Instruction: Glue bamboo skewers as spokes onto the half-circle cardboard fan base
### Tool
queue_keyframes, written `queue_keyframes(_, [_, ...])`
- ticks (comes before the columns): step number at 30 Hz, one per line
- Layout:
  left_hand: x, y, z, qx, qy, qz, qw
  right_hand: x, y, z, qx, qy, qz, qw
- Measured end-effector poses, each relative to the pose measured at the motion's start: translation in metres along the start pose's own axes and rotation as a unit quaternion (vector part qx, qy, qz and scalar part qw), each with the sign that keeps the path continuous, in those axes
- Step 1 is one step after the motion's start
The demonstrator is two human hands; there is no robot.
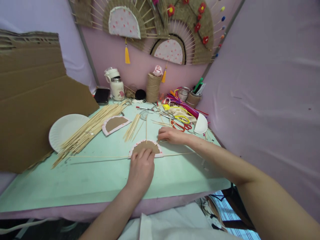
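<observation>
In the head view, the left hand [141,168] rests loosely extended fingers on a pink-edged half-disc [151,145] at the middle of the table [82,186]. Sticks [146,128] jut from its left, right and far edges. The right hand [171,135], fingers curled, is just beside it; its grip cannot be told.

Pink back wall [107,50] flanked by a lilac left wall [41,16] and a wrinkled lilac right wall [262,83], with gray strips [86,50] marking the corners. Pale green covers the table [100,180]; below, at right, lies a blue striped surface [231,214]. Lighting is soft.
</observation>
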State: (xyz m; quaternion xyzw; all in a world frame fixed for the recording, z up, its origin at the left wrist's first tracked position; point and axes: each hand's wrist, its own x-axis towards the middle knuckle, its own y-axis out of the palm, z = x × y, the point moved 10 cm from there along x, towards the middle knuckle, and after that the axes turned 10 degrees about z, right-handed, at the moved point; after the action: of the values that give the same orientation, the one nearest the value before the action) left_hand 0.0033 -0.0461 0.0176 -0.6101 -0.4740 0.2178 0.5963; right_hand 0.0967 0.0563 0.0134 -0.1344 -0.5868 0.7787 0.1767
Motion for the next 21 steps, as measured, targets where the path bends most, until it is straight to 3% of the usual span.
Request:
queue_keyframes(10, [0.000,-0.003,0.000,-0.004,0.003,-0.004,1.000,0.001,0.000,0.003,-0.007,0.001,0.005,1.000])
queue_keyframes(16, [0.007,-0.004,0.005,-0.031,-0.017,0.031,0.999,0.002,0.001,0.003,-0.021,-0.014,0.009,1.000])
queue_keyframes(21, [0.043,-0.032,0.008,-0.060,-0.029,0.036,0.997,0.004,0.002,0.002,-0.034,-0.014,0.013,0.999])
